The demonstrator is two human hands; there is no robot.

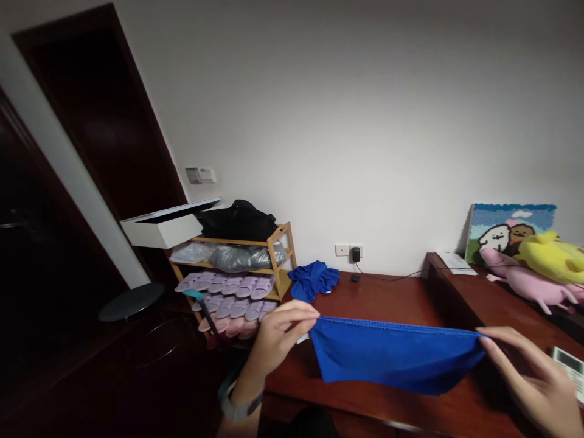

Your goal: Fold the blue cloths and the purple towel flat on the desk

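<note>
A blue cloth (396, 356) hangs stretched between my two hands, its stitched upper edge nearly level above the desk. My left hand (280, 334) pinches its left corner between thumb and fingers, with a small white tag just below the fingertips. On the other side, my right hand (531, 377) pinches the right corner. The lower edge of the cloth droops free. Behind it, a second blue cloth (314, 278) lies crumpled on the reddish-brown desk (383, 298) near the wall.
Left of the desk stands a wooden rack (278, 255) with purple slippers (237, 285), a black bag (239, 220) and a white box (164, 231). Plush toys (529, 283) and a fluffy picture (506, 228) occupy the raised right part. A charger (355, 254) sits in the wall socket.
</note>
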